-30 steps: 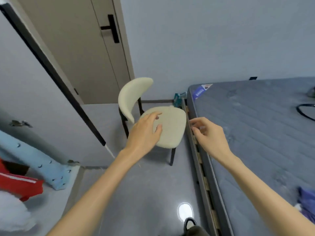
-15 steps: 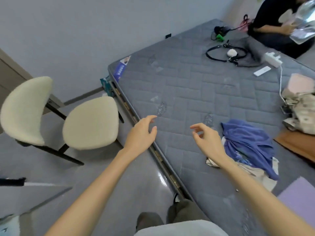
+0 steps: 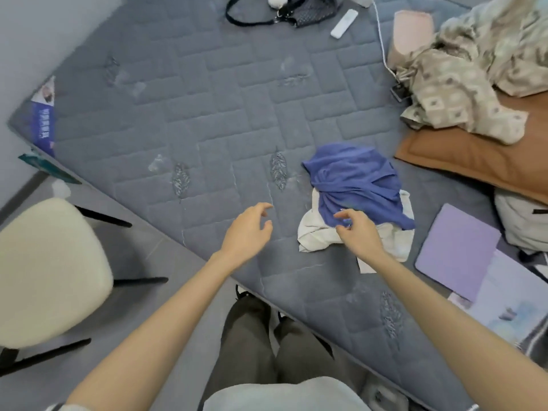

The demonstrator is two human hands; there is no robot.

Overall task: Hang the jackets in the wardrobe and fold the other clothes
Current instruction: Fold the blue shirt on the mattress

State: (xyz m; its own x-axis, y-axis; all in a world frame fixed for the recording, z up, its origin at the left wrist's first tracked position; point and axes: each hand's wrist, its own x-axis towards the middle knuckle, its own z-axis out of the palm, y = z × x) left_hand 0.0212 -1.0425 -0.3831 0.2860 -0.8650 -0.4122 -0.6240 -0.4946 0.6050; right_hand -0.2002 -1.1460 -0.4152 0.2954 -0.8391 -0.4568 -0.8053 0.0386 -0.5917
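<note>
Reaching over the grey mattress (image 3: pixel 207 114), your left hand (image 3: pixel 249 229) hangs open, fingers relaxed, holding nothing. Your right hand (image 3: pixel 358 232), loosely bent and empty, hovers over the white garment (image 3: pixel 314 235), at the edge of the crumpled blue shirt (image 3: pixel 353 176) lying on it. Half a second ago it was short of that pile. A cream chair (image 3: pixel 44 271) stands on your left. A brown pillow (image 3: pixel 474 155) and patterned blanket (image 3: pixel 459 84) lie farther right, and a black bag (image 3: pixel 311 10) lies farthest.

L hand (image 3: pixel 247 232) + R hand (image 3: pixel 360 237), fingers (image 3: pixel 264 206) relaxed
</note>
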